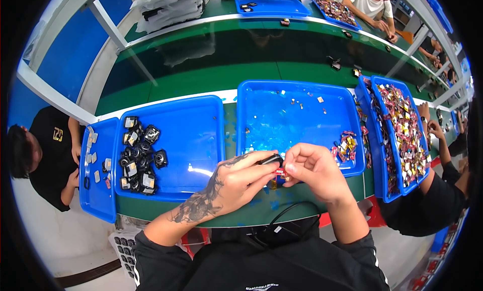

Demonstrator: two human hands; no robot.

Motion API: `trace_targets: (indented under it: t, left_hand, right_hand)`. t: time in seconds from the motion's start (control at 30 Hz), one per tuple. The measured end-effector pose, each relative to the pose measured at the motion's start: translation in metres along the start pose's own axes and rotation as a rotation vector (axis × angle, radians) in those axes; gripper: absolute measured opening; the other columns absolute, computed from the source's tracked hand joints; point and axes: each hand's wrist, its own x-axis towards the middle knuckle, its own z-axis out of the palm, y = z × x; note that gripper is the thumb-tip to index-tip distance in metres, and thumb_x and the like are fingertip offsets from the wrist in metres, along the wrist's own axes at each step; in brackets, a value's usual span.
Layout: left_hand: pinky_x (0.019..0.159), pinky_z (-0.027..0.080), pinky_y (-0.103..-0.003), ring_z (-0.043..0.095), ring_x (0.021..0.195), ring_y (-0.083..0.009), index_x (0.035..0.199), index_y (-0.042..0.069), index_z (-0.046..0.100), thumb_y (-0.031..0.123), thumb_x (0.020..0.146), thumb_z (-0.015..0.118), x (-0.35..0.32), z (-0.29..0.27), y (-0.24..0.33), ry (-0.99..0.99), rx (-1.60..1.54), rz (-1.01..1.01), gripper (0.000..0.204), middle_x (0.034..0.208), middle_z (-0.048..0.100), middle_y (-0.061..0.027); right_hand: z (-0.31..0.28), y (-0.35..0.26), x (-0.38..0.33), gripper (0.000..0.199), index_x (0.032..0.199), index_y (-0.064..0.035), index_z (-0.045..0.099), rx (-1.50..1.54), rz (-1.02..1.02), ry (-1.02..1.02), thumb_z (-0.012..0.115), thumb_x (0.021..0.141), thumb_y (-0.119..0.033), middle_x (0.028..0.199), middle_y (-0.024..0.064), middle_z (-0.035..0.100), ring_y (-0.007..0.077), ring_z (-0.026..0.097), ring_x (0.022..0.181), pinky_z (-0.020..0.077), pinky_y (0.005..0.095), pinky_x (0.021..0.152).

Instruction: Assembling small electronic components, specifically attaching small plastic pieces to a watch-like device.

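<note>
Both hands' fingers (282, 166) pinching small part (279, 171), over blue tray (302, 90) near edge

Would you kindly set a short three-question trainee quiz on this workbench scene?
1. True or false: the left hand grips a black tool.
2. Which tray holds the black square parts? A) left blue tray B) middle blue tray
3. Fill in: the right hand pinches a small ___ part.

Key: 1 true; 2 A; 3 red.
</note>
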Motion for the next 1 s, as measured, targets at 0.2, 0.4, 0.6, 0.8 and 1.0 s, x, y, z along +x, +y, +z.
trace_targets:
  t: [0.2, 0.4, 0.6, 0.8, 1.0]
  left_hand:
    - [0.072, 0.058, -0.029, 0.07, 0.085, -0.0241, 0.097, -0.002, 0.07, -0.002, 0.08, 0.069, 0.002, -0.003, 0.007, -0.108, 0.008, -0.106, 0.017, 0.105, 0.067, -0.0164]
    - [0.075, 0.058, -0.025, 0.068, 0.09, -0.0175, 0.098, -0.007, 0.069, -0.004, 0.085, 0.064, 0.003, -0.001, 0.0, -0.255, -0.49, -0.516, 0.014, 0.103, 0.067, -0.0161]
    - [0.078, 0.057, -0.025, 0.065, 0.096, -0.0174, 0.11, -0.006, 0.067, -0.007, 0.086, 0.062, -0.005, 0.01, -0.005, -0.129, -0.701, -0.582, 0.025, 0.115, 0.063, -0.0162]
    - [0.081, 0.056, -0.025, 0.066, 0.098, -0.0189, 0.118, -0.003, 0.064, -0.007, 0.087, 0.061, -0.011, 0.016, -0.012, -0.026, -0.779, -0.577, 0.032, 0.125, 0.058, -0.0195]
    - [0.086, 0.055, -0.03, 0.065, 0.101, -0.0228, 0.115, -0.005, 0.064, -0.005, 0.086, 0.064, 0.001, 0.027, -0.003, -0.049, -0.805, -0.668, 0.03, 0.129, 0.056, -0.0194]
  right_hand:
    - [-0.002, -0.002, 0.002, 0.011, 0.088, 0.0005, 0.057, -0.366, -0.061, 0.017, 0.061, 0.092, -0.008, 0.079, -0.0016, 0.057, 0.0051, 0.055, 0.076, 0.0493, 0.0215, 0.065]
    - [0.001, 0.0, -0.006, 0.01, 0.098, -0.0009, 0.058, -0.214, -0.043, 0.115, 0.064, 0.09, -0.006, 0.083, -0.0002, 0.06, 0.0053, 0.058, 0.081, 0.0483, 0.021, 0.066]
    - [0.015, 0.024, -0.012, 0.025, 0.107, -0.0016, 0.056, -0.336, -0.254, 0.254, 0.068, 0.085, 0.003, 0.086, 0.0014, 0.063, 0.0064, 0.062, 0.082, 0.0481, 0.0195, 0.064]
    - [0.022, 0.037, -0.002, 0.024, 0.104, 0.0003, 0.055, -0.431, -0.4, 0.387, 0.069, 0.084, 0.001, 0.086, 0.0042, 0.065, 0.0081, 0.064, 0.079, 0.0505, 0.0215, 0.063]
    - [0.016, 0.034, -0.015, 0.02, 0.106, -0.0043, 0.056, -0.655, -0.511, 0.501, 0.064, 0.088, -0.002, 0.096, 0.0102, 0.063, 0.019, 0.067, 0.081, 0.0541, 0.0302, 0.068]
